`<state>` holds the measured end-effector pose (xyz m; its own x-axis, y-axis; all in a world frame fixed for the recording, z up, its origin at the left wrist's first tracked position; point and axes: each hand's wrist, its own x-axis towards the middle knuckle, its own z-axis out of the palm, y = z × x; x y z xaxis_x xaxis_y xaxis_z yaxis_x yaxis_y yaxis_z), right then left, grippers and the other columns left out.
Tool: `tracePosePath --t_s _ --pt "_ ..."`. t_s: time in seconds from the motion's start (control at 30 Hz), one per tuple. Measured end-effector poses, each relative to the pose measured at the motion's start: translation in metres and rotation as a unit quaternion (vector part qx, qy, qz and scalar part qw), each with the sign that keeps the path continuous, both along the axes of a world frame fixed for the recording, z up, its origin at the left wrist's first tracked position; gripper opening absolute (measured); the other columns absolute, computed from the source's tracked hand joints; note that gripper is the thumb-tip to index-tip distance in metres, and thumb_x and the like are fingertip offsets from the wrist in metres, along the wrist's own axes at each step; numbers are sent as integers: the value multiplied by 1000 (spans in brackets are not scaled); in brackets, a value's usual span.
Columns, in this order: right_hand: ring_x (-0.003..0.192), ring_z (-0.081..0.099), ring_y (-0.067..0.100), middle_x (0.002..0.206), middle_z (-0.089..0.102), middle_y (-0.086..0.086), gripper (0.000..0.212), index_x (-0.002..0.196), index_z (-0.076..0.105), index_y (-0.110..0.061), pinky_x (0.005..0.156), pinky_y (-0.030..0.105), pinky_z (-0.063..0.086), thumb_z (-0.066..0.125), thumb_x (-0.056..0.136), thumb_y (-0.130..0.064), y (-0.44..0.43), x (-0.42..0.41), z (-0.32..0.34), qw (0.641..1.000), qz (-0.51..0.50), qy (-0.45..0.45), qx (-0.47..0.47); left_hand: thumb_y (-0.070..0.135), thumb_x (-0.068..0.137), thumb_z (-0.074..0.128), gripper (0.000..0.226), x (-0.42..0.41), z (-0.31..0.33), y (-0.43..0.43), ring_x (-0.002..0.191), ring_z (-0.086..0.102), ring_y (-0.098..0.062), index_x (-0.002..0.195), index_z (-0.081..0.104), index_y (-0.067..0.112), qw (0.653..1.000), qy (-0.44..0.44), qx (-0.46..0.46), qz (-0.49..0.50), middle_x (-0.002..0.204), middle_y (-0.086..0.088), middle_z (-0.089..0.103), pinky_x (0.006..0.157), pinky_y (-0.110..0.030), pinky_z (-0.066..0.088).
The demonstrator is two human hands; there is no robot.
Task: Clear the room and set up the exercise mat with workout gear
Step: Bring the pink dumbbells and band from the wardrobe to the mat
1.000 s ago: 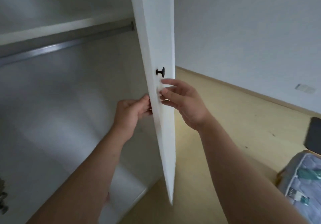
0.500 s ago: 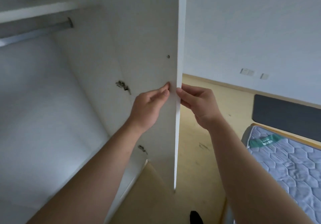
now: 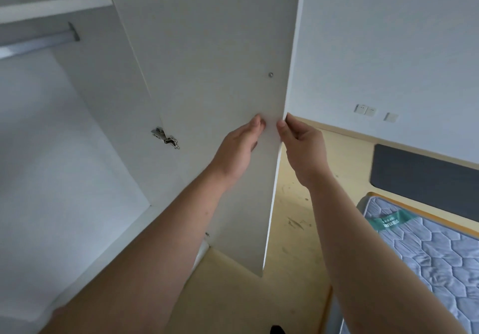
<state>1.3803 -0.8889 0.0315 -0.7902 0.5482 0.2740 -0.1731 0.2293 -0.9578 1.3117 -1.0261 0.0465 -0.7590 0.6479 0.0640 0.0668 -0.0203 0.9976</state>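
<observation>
— While the wardrobe door stands open, why are both hands on it?
— To steer it, I'd say: the left hand presses flat, fingers straight, on its inner face, and the right hand pinches its edge. The dark mat lies by the wall, untouched.

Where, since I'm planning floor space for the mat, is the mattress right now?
In the head view, the mattress is at lower right, right of the open wardrobe door and just below the dark panel by the wall.
</observation>
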Motion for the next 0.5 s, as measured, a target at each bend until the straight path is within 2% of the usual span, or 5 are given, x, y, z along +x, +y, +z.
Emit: tracePosePath --t_s 0.1,0.17,0.37,0.43,0.5 --pt "55 44 6 69 62 3 27 103 73 -18 55 25 38 53 104 -36 12 -13 -1 998 -47 -23 39 57 92 45 79 -6 2 20 148 34 -7 158 33 15 1000 -12 3 -7 162 0 36 123 -32 27" --pt "53 36 5 61 48 -4 32 101 70 -11 54 23 32 51 105 -37 17 -19 -2 996 -73 -28 52 58 90 45 82 -9 1 28 149 31 -5 159 29 17 1000 -16 5 -14 164 3 32 124 -32 24" --pt "60 39 12 69 55 14 37 85 57 -7 58 31 33 46 105 -37 -5 -26 -9 983 -160 -46 79 49 97 47 69 -11 -9 11 144 41 -5 155 39 12 999 -14 38 -5 158 -1 44 120 -26 30" --pt "63 46 4 70 60 4 28 84 60 -11 65 27 40 51 102 -32 -23 -18 -15 977 -208 -37 40 45 98 50 60 -8 -18 -14 137 50 -4 147 51 11 999 7 23 45 148 -2 56 116 -26 36" --pt "88 63 -4 95 71 -12 16 106 71 -19 85 21 50 60 98 -27 -50 -4 -21 965 -261 -3 -35 45 98 52 51 -3 -39 -51 129 58 -3 137 63 13 991 51 -11 121 136 3 66 113 -27 41"
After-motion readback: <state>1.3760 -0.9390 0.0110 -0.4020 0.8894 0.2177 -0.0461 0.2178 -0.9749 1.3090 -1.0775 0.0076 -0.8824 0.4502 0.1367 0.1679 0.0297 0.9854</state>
